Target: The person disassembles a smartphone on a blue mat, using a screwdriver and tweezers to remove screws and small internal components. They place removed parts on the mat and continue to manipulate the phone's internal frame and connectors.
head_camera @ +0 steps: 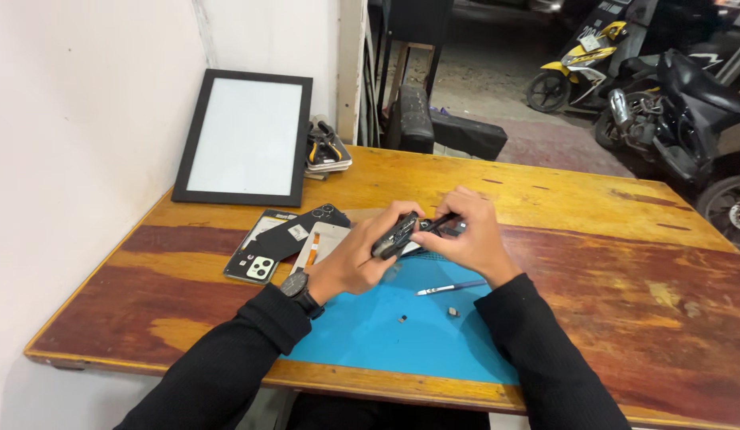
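While your left hand [355, 259] clamps one dark opened phone [396, 234] above the blue mat [402, 334], your right hand [469, 239] pinches its edge; two small parts [402, 318] at 6 o'clock, one tool [451, 287], three phone pieces [286, 243] at 9 o'clock on the desk [609, 263].

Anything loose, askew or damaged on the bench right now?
Two tiny loose parts lie unsecured on the blue mat, near its middle, easy to knock off. Phone panels are stacked crookedly left of the left hand. Both hands grip an opened phone; right hand. No spill seen.
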